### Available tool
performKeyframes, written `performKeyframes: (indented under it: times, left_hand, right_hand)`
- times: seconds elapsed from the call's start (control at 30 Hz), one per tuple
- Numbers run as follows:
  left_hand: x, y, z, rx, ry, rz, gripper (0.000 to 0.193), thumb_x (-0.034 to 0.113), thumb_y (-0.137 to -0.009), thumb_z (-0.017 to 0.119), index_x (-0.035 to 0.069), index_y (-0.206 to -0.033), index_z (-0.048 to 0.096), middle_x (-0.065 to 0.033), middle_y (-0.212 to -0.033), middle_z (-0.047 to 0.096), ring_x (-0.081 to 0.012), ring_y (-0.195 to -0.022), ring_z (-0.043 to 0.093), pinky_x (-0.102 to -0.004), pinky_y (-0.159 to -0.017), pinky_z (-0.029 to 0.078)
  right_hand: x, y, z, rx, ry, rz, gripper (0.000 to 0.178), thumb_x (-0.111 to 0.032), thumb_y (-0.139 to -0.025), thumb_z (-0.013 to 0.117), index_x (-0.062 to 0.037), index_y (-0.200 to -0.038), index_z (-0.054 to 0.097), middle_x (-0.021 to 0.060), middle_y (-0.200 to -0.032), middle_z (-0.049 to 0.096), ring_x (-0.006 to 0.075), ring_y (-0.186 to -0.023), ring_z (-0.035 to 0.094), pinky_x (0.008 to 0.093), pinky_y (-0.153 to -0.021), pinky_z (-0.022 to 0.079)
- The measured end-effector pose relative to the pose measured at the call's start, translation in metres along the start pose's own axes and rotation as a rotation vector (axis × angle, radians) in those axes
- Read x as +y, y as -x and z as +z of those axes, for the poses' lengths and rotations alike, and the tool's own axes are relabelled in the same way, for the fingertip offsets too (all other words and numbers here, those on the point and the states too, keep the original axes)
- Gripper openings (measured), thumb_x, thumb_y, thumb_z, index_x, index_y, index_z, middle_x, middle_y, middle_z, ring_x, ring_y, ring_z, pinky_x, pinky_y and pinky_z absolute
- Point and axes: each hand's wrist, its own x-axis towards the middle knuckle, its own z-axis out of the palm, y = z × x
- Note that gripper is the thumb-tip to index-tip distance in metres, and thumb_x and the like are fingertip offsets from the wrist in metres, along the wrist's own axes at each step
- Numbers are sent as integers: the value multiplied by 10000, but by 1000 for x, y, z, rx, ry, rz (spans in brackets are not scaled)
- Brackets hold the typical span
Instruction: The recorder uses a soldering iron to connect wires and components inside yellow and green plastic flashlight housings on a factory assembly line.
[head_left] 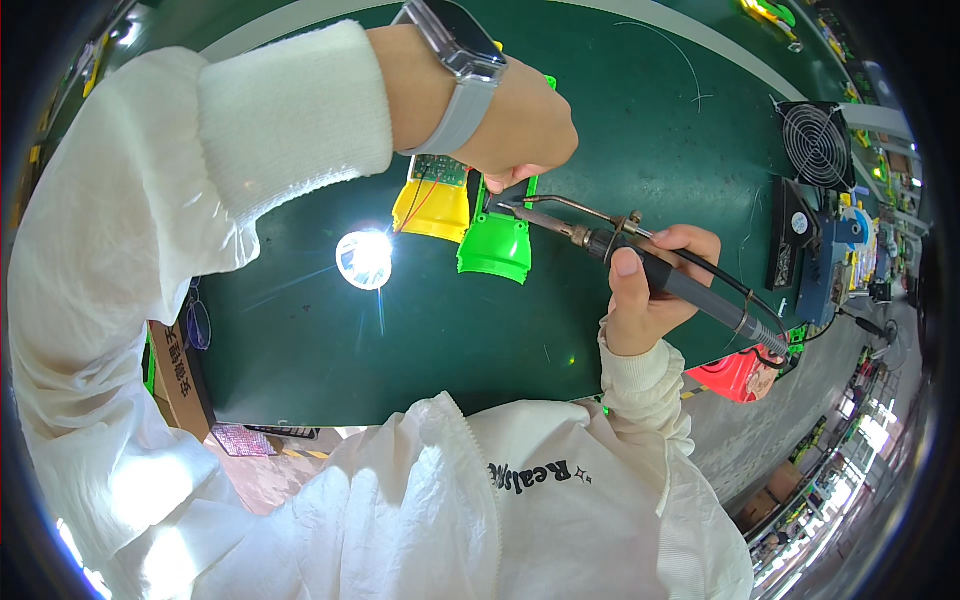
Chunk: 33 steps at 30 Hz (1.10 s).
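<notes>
My right hand (pixel 642 312) is wrapped around a soldering iron (pixel 680 283) with a thin metal solder-feed tube (pixel 570 205) clamped alongside it. Its tip reaches the inside of a green plastic housing half (pixel 497 245). Over that housing bends my left hand (pixel 530 125), fingers pinched together low against it; whatever they grip is hidden. Left of the green piece lies a yellow housing half (pixel 435 210) with a green circuit board (pixel 440 170) in it, partly under my left wrist. Thin red and dark wires run from there toward a lit round lamp reflector (pixel 364 260).
Everything lies on a dark green tabletop (pixel 640 120). A black fan (pixel 815 145) and a blue device (pixel 822 255) stand at the right edge. A red container (pixel 745 375) sits beyond the near right edge, a cardboard box (pixel 182 380) and glasses (pixel 198 322) at left.
</notes>
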Motion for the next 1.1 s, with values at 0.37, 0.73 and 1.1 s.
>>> performKeyframes:
  times: [0.37,0.73,1.1]
  left_hand:
    - [5,-9,-19,-165,50,58,99,107,-603,704,88,-700,701,-67,-688,653,-197,-658,616,-335,-557,467]
    - [0,-14,-20,-179,-8,110,105,124,-581,719,104,-682,702,-53,-682,653,-195,-643,613,-336,-545,467]
    - [-8,-37,0,-123,-131,283,125,147,-579,723,90,-683,686,-72,-677,642,-231,-645,609,-366,-537,473]
  right_hand:
    - [-6,-3,6,-14,81,-9,349,-57,-714,693,-38,-920,411,2,-678,480,32,-519,417,170,-489,329]
    - [-4,-3,8,1,77,66,357,-67,-718,699,-53,-919,404,-23,-621,468,5,-481,385,146,-445,265]
    - [-5,-3,9,-19,125,33,350,-40,-718,686,-51,-918,399,-9,-623,482,2,-468,387,144,-432,273]
